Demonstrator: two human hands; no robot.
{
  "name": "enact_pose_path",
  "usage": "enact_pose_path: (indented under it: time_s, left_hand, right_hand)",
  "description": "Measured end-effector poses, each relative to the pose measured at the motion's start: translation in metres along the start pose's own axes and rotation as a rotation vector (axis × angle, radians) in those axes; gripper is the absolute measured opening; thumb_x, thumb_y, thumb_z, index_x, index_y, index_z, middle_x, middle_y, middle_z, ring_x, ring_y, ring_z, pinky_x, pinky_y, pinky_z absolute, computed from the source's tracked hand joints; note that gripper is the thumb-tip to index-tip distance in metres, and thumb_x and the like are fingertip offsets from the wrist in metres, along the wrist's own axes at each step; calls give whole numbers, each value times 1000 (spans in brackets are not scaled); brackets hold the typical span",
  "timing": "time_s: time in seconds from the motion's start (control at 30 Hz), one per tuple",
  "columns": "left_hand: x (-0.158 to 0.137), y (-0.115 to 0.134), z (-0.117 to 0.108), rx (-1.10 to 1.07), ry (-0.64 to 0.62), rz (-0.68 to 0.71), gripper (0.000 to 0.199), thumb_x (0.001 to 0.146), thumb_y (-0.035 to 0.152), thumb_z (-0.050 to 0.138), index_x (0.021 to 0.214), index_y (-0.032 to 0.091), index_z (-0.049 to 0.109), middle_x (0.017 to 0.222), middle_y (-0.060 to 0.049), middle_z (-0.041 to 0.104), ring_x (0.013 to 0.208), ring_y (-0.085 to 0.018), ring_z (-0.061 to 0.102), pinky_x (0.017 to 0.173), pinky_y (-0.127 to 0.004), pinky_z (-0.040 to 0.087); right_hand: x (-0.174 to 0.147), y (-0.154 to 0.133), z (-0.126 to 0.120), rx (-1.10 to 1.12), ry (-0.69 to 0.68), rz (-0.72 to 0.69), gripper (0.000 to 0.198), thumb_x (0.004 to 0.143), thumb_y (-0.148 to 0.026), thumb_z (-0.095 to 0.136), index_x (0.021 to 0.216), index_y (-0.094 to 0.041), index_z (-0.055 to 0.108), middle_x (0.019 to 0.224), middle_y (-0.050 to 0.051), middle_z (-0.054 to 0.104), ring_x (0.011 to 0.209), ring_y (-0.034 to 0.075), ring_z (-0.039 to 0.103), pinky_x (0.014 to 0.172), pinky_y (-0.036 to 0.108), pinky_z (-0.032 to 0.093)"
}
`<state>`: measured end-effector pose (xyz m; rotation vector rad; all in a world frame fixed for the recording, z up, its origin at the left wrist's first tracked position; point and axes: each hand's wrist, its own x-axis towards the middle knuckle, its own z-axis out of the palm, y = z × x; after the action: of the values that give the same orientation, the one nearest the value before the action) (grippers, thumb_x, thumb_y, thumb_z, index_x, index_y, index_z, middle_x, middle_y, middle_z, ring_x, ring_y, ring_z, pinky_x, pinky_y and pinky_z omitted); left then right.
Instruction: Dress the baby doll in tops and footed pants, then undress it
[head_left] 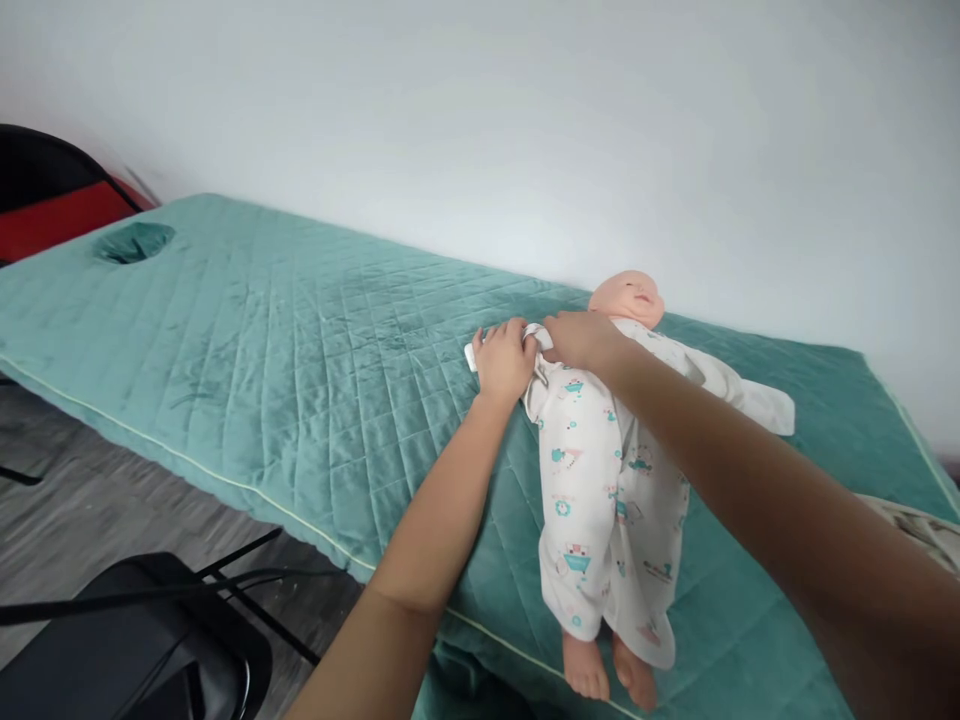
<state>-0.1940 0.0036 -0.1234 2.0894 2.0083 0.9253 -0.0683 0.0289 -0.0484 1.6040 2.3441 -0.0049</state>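
Note:
A baby doll lies on its back on a green quilted bed cover, its head toward the wall and its bare feet toward me. It wears a white romper printed with small teal and pink pictures. My left hand is closed on the romper's sleeve on the left side, and a bit of white cuff sticks out past the fingers. Close beside it, my right hand grips the same sleeve nearer the shoulder; its fingertips are partly hidden. The other sleeve lies stretched out to the right.
The bed cover has a face hole at its far left end. A white wall runs along the back. Black chairs stand at the lower left and far left. Beige fabric lies at the right edge.

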Motion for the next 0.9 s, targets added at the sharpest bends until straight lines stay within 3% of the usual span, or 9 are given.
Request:
enact_pose_path:
  time_s: [0.17, 0.4, 0.5, 0.67, 0.9]
  left_hand:
    - [2, -1, 1, 17, -4, -3, 29, 100, 34, 42, 120, 26, 62, 111, -6, 76, 112, -26, 66, 112, -46, 33]
    - [4, -2, 4, 30, -12, -2, 26, 99, 31, 44, 115, 26, 64, 107, -5, 76, 110, -26, 66, 110, -45, 34]
    - [3, -2, 0, 22, -18, 18, 29, 99, 29, 45, 122, 28, 63, 113, -3, 75, 112, -24, 65, 109, -42, 35]
    - [-2, -4, -6, -17, -3, 55, 39, 100, 26, 42, 133, 33, 62, 115, -3, 71, 111, -21, 63, 99, -34, 42]
    - [-8, -11, -5, -37, -39, -3, 48, 100, 20, 37, 138, 37, 61, 118, -5, 64, 110, -20, 61, 85, -28, 47]
  right_hand:
    - [-9, -4, 2, -66, 171, 1, 45, 90, -35, 63, 127, -10, 54, 125, 24, 61, 102, 34, 67, 79, 39, 50]
    - [-2, 3, 1, -31, 38, -189, 35, 94, -31, 56, 125, -13, 58, 121, 18, 65, 106, 33, 65, 79, 37, 48]
    - [1, 5, -1, -3, -4, -198, 40, 94, -33, 56, 130, -16, 56, 116, 16, 68, 100, 31, 66, 74, 35, 46]
    - [-12, 18, -5, 34, 16, -196, 46, 97, -38, 50, 143, -33, 50, 117, 12, 65, 100, 30, 65, 73, 34, 42]
    - [-37, 36, -19, 73, 62, -115, 36, 99, -42, 45, 128, -29, 62, 117, 9, 64, 94, 25, 62, 73, 34, 42]
